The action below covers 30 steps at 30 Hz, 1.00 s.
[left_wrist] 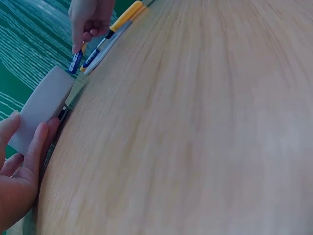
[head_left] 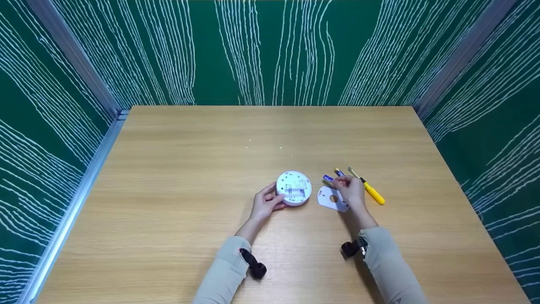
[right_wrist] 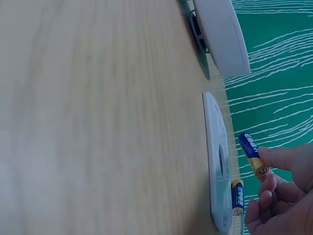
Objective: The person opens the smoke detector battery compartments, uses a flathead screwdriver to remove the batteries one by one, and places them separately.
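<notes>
A round white device (head_left: 294, 179) lies with its battery compartment facing up. My left hand (head_left: 266, 202) grips its left edge, thumb on the top rim and fingers along the side; the left wrist view shows the device's white shell (left_wrist: 44, 105) between them. Just right of it, my right hand (head_left: 352, 192) pinches a blue-and-yellow battery (right_wrist: 248, 147) between thumb and finger, above the table. A second such battery (right_wrist: 237, 198) lies beside a flat white plate (head_left: 326, 199) with a round hole. The right hand covers part of the plate in the head view.
A screwdriver (head_left: 374, 193) with a yellow handle lies right of the right hand. Several tiny pale bits (head_left: 280, 147) are scattered farther back on the wooden table (head_left: 168, 190). Green walls with white lines (head_left: 202, 63) stand around the table.
</notes>
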### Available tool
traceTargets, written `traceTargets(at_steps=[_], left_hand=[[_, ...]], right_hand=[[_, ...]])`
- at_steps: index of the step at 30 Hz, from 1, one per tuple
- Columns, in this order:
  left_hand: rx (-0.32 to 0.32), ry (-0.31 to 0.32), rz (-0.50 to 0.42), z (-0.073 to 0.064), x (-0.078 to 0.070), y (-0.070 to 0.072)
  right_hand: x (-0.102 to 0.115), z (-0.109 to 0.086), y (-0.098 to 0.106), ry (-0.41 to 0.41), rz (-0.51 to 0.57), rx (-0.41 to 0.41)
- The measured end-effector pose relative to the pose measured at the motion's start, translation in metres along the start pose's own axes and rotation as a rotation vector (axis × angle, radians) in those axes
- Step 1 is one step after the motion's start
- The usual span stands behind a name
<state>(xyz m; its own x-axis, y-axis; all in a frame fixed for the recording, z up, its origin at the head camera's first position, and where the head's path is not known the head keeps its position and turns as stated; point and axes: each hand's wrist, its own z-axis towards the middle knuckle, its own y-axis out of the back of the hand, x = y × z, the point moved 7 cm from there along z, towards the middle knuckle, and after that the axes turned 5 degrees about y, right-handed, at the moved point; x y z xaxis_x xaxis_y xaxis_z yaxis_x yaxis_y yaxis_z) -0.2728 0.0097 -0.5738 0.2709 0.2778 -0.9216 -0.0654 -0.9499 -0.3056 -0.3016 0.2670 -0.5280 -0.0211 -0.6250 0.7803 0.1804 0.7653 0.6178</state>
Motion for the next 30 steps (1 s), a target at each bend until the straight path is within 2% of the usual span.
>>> traceTargets(at_steps=[4,10,17,30], left_hand=[[-0.007,0.002,0.005,0.0,0.0,0.0],[-0.023,0.019,0.001,0.0,0.002,0.002],[-0.014,0.0,0.006,0.0,0.0,0.002],[-0.005,-0.011,0.002,0.0,0.0,0.001]], right_hand=[[-0.005,0.003,0.001,-0.053,-0.002,0.008],[-0.012,0.007,0.003,-0.083,0.007,-0.034],[-0.019,0.01,0.005,-0.116,-0.007,-0.062],[-0.019,0.013,0.004,-0.159,-0.051,-0.04]])
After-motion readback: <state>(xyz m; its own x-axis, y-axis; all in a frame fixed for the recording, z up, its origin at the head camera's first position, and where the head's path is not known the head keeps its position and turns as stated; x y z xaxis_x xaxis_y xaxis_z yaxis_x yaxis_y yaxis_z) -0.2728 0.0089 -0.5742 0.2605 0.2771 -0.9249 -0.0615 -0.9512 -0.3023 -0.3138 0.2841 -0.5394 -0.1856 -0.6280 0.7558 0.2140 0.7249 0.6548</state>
